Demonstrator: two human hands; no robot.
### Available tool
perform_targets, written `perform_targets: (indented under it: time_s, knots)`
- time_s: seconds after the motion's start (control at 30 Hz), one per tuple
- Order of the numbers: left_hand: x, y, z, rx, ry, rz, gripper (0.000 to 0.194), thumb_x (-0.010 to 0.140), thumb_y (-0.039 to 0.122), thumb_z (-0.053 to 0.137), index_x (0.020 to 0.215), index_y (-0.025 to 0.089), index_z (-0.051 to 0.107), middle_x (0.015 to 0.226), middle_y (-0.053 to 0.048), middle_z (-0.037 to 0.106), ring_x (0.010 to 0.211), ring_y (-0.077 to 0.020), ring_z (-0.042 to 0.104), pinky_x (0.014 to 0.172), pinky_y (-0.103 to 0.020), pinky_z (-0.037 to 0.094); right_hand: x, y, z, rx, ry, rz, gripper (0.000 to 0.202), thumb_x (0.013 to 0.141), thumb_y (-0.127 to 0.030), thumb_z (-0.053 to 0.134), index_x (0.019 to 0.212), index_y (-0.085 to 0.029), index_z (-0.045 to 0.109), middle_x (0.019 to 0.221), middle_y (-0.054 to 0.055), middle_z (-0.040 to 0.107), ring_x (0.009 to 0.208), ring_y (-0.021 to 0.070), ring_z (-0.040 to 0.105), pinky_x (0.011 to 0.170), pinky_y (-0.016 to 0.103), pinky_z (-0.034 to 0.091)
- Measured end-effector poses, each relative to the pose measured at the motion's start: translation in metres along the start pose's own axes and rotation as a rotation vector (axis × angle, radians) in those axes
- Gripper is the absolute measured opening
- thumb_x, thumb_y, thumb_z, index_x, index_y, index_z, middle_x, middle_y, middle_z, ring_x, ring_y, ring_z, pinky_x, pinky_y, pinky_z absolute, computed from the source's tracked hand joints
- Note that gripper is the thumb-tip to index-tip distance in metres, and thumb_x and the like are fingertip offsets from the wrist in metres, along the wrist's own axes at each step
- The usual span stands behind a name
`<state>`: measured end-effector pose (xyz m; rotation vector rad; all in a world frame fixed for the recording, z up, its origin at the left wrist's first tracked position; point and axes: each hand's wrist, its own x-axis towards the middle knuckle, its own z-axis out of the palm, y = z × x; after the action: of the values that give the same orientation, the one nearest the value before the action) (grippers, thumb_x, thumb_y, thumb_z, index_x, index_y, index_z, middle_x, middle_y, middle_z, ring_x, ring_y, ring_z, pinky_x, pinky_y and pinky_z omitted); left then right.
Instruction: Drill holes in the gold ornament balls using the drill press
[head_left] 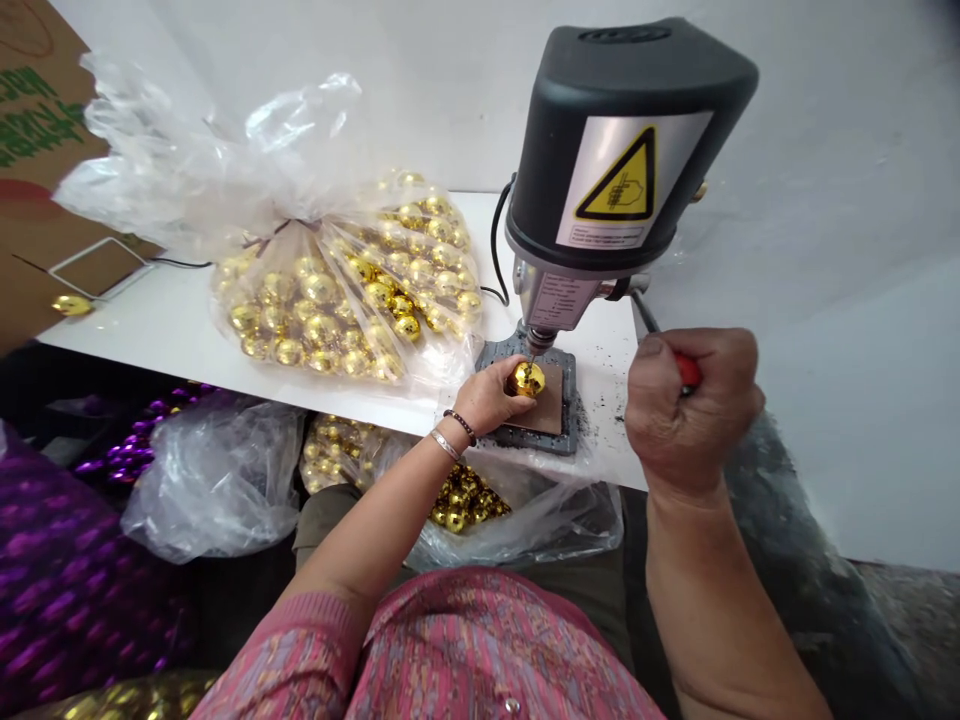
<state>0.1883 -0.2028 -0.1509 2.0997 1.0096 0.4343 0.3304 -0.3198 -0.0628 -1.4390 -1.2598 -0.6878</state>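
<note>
A bench drill press (630, 150) with a black motor housing and a yellow warning label stands on the white table. My left hand (491, 395) holds a shiny gold ball (527, 378) between thumb and fingers, on a brown board (551, 412) over the drill's base plate (571, 400). The drill chuck (540, 340) is right above the ball, and its bit meets or nearly meets the ball's top; I cannot tell which. My right hand (690, 405) is wrapped round the red-knobbed lever (687, 372) at the drill's right side.
A tied clear bag of gold balls (322, 310) lies left of the drill on the white table (172, 330). An open bag (555, 520) with more gold balls rests at my lap. Purple balls (60, 560) fill a bag at lower left. A cardboard box (45, 230) stands far left.
</note>
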Motion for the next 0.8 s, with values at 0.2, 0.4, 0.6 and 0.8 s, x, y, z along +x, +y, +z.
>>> perform_targets:
  time_s: [0.2, 0.4, 0.6, 0.8]
  knots:
    - [-0.002, 0.001, 0.000, 0.039, 0.014, 0.009, 0.066, 0.073, 0.028, 0.075, 0.136, 0.023, 0.057, 0.122, -0.002, 0.070, 0.105, -0.0196, 0.066, 0.092, -0.028, 0.050, -0.014, 0.003, 0.009, -0.023, 0.057, 0.031, 0.006, 0.089, -0.024, 0.049, 0.086, -0.020, 0.053, 0.074, -0.003, 0.054, 0.068, 0.0054, 0.050, 0.064, 0.021, 0.038]
    - [-0.005, 0.006, -0.003, 0.049, 0.000, -0.017, 0.066, 0.073, 0.029, 0.075, 0.136, 0.024, 0.057, 0.124, -0.003, 0.070, 0.110, -0.0215, 0.065, 0.095, -0.029, 0.050, -0.022, 0.012, 0.023, 0.055, 0.151, -0.017, 0.006, 0.090, -0.023, 0.046, 0.089, -0.021, 0.051, 0.077, -0.002, 0.057, 0.071, 0.0066, 0.057, 0.068, 0.024, 0.046]
    - [-0.005, 0.005, -0.002, 0.028, 0.014, -0.016, 0.066, 0.073, 0.028, 0.076, 0.136, 0.024, 0.057, 0.125, -0.003, 0.069, 0.111, -0.0220, 0.065, 0.096, -0.030, 0.050, -0.028, 0.022, 0.033, 0.168, 0.166, -0.060, 0.004, 0.088, -0.023, 0.047, 0.086, -0.019, 0.047, 0.075, -0.002, 0.054, 0.073, 0.0083, 0.060, 0.072, 0.028, 0.052]
    - [-0.004, 0.002, 0.001, -0.025, -0.009, -0.012, 0.068, 0.073, 0.027, 0.075, 0.138, 0.022, 0.055, 0.125, -0.004, 0.069, 0.107, -0.0217, 0.066, 0.094, -0.031, 0.051, -0.036, 0.023, 0.038, 0.222, 0.179, -0.033, 0.013, 0.088, -0.027, 0.046, 0.080, -0.018, 0.043, 0.068, -0.003, 0.049, 0.070, 0.0092, 0.062, 0.067, 0.026, 0.052]
